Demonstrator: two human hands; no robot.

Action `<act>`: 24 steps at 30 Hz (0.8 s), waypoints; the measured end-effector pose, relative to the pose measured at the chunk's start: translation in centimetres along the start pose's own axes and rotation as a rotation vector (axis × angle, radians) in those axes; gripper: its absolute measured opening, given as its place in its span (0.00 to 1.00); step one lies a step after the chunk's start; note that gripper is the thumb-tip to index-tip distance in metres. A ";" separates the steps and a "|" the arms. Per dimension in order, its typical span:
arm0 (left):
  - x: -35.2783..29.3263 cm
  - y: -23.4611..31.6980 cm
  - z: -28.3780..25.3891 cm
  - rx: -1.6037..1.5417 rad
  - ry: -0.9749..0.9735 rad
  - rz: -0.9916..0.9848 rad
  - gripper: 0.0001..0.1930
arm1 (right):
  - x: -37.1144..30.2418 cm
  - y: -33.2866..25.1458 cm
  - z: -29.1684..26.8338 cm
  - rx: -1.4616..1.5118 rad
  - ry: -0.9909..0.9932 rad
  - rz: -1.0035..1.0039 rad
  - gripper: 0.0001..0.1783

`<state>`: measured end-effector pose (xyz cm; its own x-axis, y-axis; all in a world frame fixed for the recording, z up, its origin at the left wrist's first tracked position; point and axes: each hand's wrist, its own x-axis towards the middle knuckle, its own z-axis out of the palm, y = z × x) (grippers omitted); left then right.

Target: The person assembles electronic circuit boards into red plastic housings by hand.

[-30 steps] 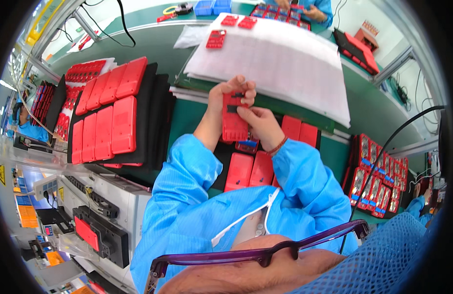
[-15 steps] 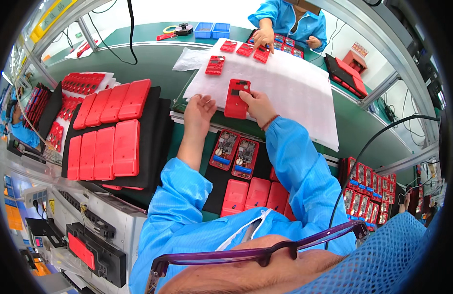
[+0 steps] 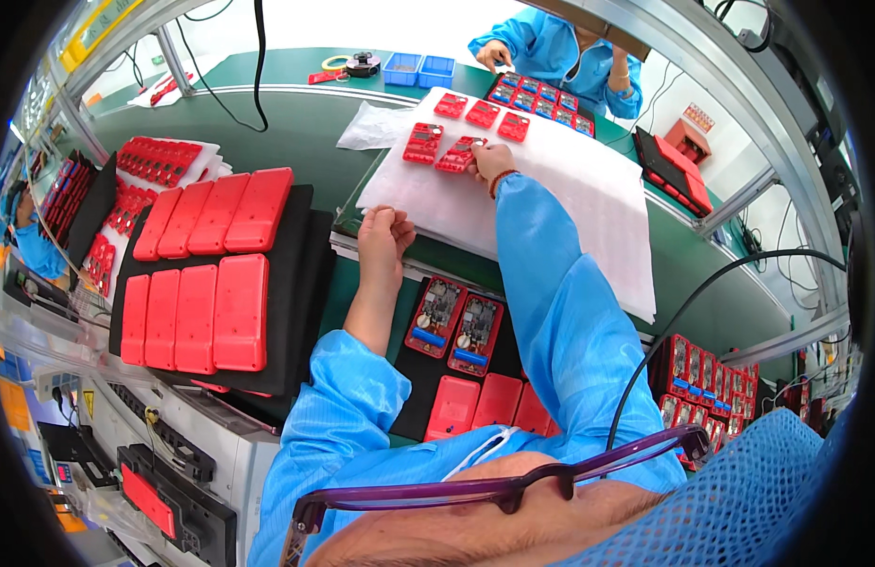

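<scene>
My right hand reaches far over the white foam sheet and pinches the edge of a red plastic cover, which lies on or just above the sheet. Left of it is another red cover, and farther back are more covers. My left hand hovers by the sheet's near left edge, fingers curled in with nothing visible in them. Below, between my forearms, two open red housings show circuit boards and blue cylindrical cells. Closed red housings lie nearer on a black mat.
Two rows of red housings rest on stacked black foam at left. At right stand trays of open housings. Across the bench a co-worker handles a tray of boards. Blue bins and a black cable are nearby.
My right hand has carried the red cover away from me to the row on the white sheet. My left hand's fingers have curled in. The co-worker's hand has withdrawn from the covers.
</scene>
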<state>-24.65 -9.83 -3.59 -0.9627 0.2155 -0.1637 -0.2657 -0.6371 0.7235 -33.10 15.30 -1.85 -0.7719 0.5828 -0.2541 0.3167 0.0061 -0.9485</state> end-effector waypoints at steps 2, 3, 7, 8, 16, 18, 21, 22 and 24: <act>-0.2 0.0 0.2 0.045 -0.020 0.018 0.03 | 0.2 0.6 -0.8 -0.125 0.021 -0.338 0.17; -0.2 -0.1 0.1 0.048 -0.015 0.008 0.03 | -0.2 0.9 -1.3 -0.017 0.012 -0.271 0.18; -0.6 -0.3 0.3 0.165 -0.043 -0.038 0.04 | -2.8 2.6 -4.4 0.141 0.003 -0.236 0.19; -0.5 -0.7 0.5 0.233 -0.067 -0.056 0.05 | -4.0 2.7 -5.4 0.141 0.012 -0.213 0.19; -1.8 -0.5 2.0 1.024 -0.577 -0.127 0.13 | -21.5 3.1 -14.2 -0.106 -0.193 -0.192 0.16; -2.4 -1.3 2.6 1.165 -0.662 -0.140 0.14 | -23.7 5.7 -16.3 -0.202 -0.128 -0.212 0.16; -4.3 -2.4 3.7 1.414 -0.824 0.152 0.14 | -26.1 9.7 -18.4 -0.415 -0.015 -0.334 0.16; -4.7 -3.0 3.6 1.415 -0.831 0.140 0.14 | -26.8 10.8 -18.9 -0.529 0.042 -0.439 0.16; -4.9 -3.4 2.5 1.546 -0.919 0.455 0.13 | -28.5 10.5 -18.5 -0.645 0.060 -0.361 0.20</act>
<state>-18.93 -6.83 -3.59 -0.4704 0.8634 0.1823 0.7597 0.2911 0.5816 2.43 13.76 -1.10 -0.8639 0.4971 0.0811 0.3237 0.6713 -0.6667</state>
